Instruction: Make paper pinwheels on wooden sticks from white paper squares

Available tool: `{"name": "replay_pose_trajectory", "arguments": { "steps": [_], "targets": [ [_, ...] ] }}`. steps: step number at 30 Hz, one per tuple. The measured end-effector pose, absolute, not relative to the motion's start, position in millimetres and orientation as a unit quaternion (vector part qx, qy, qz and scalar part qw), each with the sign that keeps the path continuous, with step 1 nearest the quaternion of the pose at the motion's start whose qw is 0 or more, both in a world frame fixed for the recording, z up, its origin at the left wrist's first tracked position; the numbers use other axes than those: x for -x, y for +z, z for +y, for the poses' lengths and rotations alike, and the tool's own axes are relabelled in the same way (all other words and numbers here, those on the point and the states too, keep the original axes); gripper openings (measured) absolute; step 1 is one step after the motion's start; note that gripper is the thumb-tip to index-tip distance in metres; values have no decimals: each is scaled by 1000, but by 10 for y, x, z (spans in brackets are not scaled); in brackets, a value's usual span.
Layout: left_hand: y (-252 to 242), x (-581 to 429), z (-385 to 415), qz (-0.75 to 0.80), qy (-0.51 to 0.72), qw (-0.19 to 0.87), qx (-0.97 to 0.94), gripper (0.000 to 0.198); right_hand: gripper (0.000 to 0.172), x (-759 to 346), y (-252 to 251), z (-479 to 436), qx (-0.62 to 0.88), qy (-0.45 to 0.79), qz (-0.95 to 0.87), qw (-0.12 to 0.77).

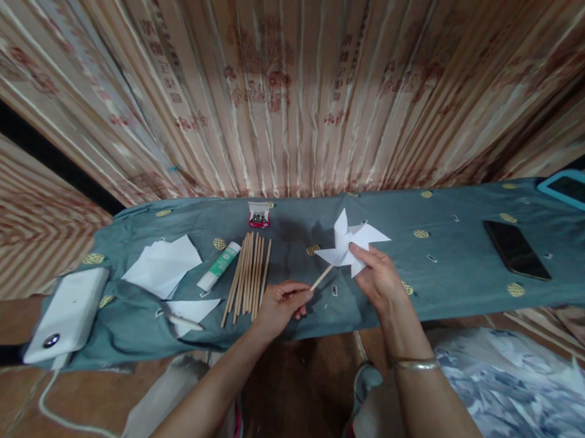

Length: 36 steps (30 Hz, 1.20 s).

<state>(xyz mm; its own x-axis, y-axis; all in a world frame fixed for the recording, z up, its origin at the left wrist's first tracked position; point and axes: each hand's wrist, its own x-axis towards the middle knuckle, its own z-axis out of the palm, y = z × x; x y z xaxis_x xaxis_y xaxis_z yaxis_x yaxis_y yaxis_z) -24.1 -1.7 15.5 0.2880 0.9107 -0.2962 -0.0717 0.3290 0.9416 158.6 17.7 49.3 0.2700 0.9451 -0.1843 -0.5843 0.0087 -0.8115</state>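
A white paper pinwheel (342, 241) is held above the front part of the cloth-covered table, with a wooden stick (322, 277) running down and left from behind it. My left hand (286, 304) is closed around the stick's lower end. My right hand (376, 273) pinches the pinwheel near its centre, the thumb on the front; a small dark spot shows at the thumb tip. Several loose wooden sticks (248, 276) lie side by side left of my left hand. Behind them stands a small open red box (259, 215) of metal pins or tacks.
A green-and-white glue stick (219, 267) lies beside the sticks. Further left are stacked white paper sheets (162, 265), a paper piece (196, 312) with a thin tool on it, and a white power bank (68, 313) with a cable. A dark phone (517, 250) and a blue-framed tablet (578, 190) lie right.
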Motion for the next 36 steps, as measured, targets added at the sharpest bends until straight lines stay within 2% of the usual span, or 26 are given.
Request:
{"name": "replay_pose_trajectory", "arguments": {
  "steps": [4,10,16,23,31,36],
  "targets": [
    [113,230,3,478,395,624,-476,34,22,-1582,429,218,410,576,-193,680],
    [118,280,102,490,448,479,-574,15,12,-1558,329,297,372,613,-151,680],
    [120,248,134,492,426,482,-586,15,13,-1544,342,333,383,585,-149,699],
    [209,302,185,483,434,386,-655,15,12,-1523,333,342,378,597,-160,689],
    [223,281,189,491,412,386,-664,17,21,-1515,339,340,468,477,-198,717],
    [234,300,204,509,385,418,-647,15,20,-1544,282,344,496,432,-227,719]
  ]
}}
